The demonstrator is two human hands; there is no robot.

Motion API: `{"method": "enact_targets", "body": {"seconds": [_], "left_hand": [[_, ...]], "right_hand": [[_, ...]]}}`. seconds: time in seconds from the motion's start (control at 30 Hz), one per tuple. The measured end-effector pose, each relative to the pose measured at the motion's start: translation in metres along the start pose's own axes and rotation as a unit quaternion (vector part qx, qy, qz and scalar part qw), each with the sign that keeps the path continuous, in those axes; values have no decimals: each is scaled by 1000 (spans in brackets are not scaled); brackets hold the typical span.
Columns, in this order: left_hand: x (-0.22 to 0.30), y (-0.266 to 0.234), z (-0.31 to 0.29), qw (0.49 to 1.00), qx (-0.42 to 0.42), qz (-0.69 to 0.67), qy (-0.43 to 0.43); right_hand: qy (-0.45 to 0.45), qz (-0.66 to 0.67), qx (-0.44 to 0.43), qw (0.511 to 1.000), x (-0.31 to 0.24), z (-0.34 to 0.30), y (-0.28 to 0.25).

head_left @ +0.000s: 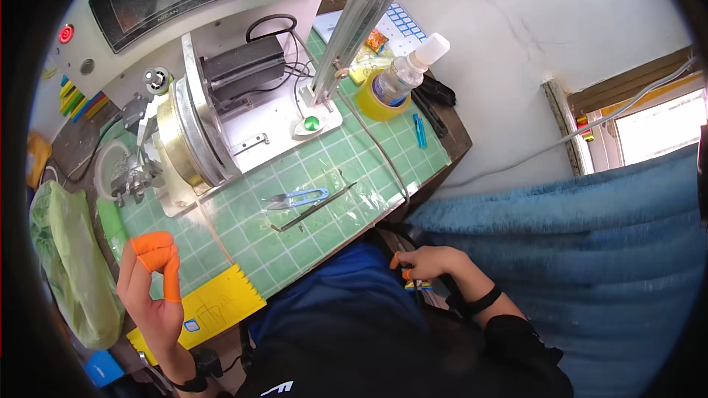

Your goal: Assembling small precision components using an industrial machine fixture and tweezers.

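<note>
My left hand (pixel 156 291) is raised over the left front of the green gridded mat (pixel 310 243), with orange finger covers on its fingertips. Its thumb and fingers curl together in a pinch; whatever may be between them is too small to make out. Off the table's front edge, beside my lap, is my right hand (pixel 435 262), also wearing orange finger covers. Those fingers are bent inward near a small multicoloured item (pixel 418 285), and their grip is partly hidden. Blue-handled thread snips (pixel 299 197) and a thin dark rod (pixel 316 208) lie on the mat.
A machine with a brass-coloured drum (pixel 181 136) and black motor (pixel 243 70) fills the back left. Behind right, a clear bottle (pixel 398 81) stands in a yellow tape roll (pixel 374 103) near a blue pen (pixel 420 131). A yellow card (pixel 214 309) lies at the front edge.
</note>
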State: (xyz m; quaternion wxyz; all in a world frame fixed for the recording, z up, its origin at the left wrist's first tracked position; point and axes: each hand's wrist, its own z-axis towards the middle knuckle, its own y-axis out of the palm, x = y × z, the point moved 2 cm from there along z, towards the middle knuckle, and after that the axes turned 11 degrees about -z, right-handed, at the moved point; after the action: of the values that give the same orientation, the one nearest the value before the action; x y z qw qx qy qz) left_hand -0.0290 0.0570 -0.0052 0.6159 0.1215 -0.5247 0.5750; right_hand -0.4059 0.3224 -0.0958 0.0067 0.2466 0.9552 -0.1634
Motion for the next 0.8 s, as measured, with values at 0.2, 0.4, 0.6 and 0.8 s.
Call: {"method": "enact_targets", "body": {"seconds": [0.2, 0.4, 0.6, 0.8], "left_hand": [[6, -5, 2, 1000, 22, -5, -9], [-1, -16, 4, 1000, 7, 4, 13], [-12, -12, -13, 999, 18, -16, 38], [-4, -7, -25, 998, 35, 33, 39]], "right_hand": [[-139, 112, 163, 970, -28, -25, -54], [-346, 387, -20, 854, -60, -2, -52], [-305, 53, 47, 950, -65, 9, -31], [-307, 131, -89, 938, -81, -17, -60]]}}
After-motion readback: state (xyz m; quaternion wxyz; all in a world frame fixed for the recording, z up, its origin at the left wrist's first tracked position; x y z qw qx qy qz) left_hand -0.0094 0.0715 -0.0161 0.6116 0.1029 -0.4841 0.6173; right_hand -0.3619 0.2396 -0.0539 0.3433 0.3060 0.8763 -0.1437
